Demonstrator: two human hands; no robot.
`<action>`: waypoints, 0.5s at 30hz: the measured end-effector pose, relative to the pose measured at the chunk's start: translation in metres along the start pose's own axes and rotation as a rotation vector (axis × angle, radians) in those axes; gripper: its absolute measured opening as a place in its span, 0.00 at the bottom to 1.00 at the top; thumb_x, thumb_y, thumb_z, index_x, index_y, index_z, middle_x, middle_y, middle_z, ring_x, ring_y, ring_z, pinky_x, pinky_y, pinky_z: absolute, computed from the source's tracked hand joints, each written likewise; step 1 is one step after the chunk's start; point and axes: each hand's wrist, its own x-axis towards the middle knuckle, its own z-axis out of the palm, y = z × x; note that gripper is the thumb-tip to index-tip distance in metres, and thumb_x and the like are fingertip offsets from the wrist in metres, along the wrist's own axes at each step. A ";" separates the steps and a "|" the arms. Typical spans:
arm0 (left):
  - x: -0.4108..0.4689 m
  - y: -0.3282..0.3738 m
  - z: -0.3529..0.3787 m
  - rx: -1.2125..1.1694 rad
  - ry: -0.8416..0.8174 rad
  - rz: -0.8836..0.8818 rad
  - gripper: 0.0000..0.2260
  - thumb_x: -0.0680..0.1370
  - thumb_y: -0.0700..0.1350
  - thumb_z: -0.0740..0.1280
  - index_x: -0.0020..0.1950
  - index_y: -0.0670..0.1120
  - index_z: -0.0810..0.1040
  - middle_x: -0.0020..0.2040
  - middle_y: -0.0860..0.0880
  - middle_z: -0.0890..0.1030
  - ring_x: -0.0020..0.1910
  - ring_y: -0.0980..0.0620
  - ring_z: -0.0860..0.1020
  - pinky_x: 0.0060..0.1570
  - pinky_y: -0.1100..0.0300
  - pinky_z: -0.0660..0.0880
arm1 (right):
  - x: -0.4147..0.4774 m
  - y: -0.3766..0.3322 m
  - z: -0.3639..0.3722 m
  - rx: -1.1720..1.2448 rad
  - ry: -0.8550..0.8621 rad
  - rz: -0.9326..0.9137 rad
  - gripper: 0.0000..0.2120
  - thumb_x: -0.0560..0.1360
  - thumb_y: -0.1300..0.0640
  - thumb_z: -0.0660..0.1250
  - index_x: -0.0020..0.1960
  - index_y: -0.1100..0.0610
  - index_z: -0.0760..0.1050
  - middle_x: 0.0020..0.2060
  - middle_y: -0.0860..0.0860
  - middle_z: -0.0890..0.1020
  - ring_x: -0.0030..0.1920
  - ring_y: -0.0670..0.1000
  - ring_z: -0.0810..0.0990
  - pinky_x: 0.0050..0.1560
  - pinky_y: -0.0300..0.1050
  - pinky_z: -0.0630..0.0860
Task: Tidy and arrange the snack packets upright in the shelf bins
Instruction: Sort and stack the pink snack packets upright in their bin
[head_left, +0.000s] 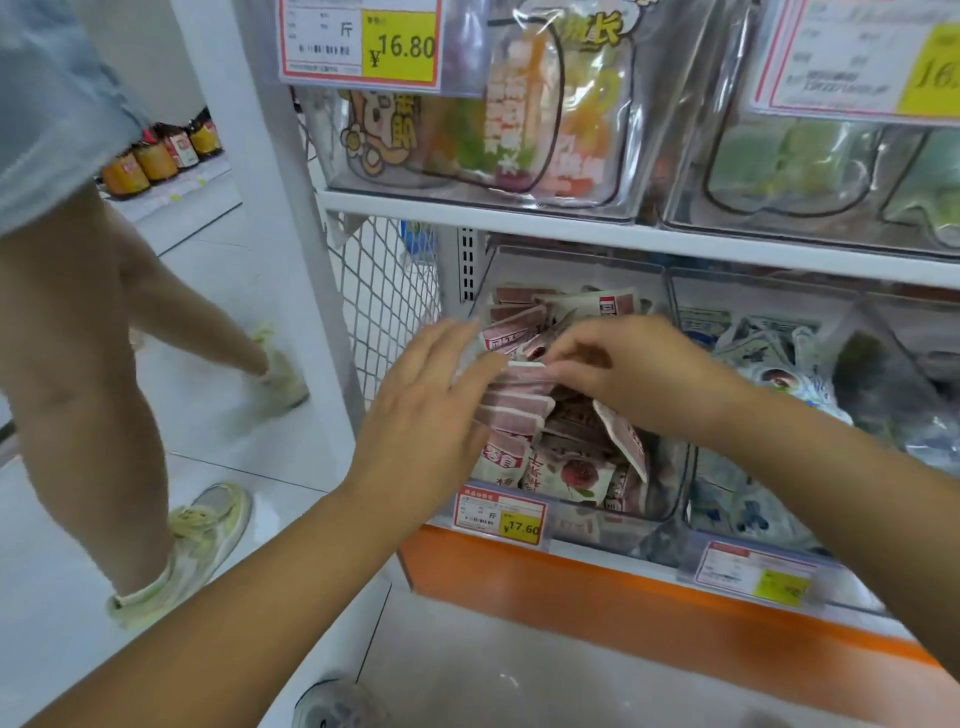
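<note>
White metal shelf unit (519, 228), lower tier: clear plastic bin (660, 499) at the left end, holding small red-and-white foil snack packets (519, 415). Packets on the bin's left side stand in a rough row. Those at front and right lie tilted or flat.

Step in hand, by my reading: squaring up the row.

Left hand (431, 410): fingers straight, laid flat against the row's left side, gripping nothing.

Right hand (639, 369): fingers curled, tips pinching the top edge of one snack packet at the row's upper end.

Next move likely calls for seating that packet upright against the row, then raising the tilted ones at front right.
</note>
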 end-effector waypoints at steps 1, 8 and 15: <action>-0.001 0.003 0.000 -0.034 0.010 0.090 0.22 0.70 0.41 0.74 0.64 0.47 0.77 0.68 0.45 0.74 0.68 0.44 0.69 0.65 0.48 0.71 | -0.015 0.000 -0.009 0.011 -0.013 0.006 0.04 0.77 0.50 0.67 0.47 0.48 0.80 0.38 0.39 0.80 0.37 0.35 0.76 0.38 0.27 0.71; 0.008 0.013 0.014 -0.214 -0.188 0.189 0.16 0.75 0.35 0.67 0.61 0.45 0.82 0.59 0.47 0.82 0.58 0.43 0.80 0.57 0.49 0.79 | -0.038 0.004 0.023 -0.295 -0.273 0.026 0.11 0.77 0.45 0.64 0.57 0.46 0.78 0.49 0.46 0.82 0.50 0.48 0.79 0.51 0.48 0.77; 0.022 0.008 0.006 -0.127 -0.390 0.073 0.19 0.80 0.45 0.66 0.71 0.48 0.73 0.70 0.52 0.73 0.69 0.52 0.69 0.67 0.60 0.66 | -0.024 0.009 0.015 -0.370 -0.241 0.140 0.06 0.77 0.55 0.65 0.48 0.54 0.81 0.46 0.50 0.82 0.47 0.52 0.79 0.49 0.48 0.77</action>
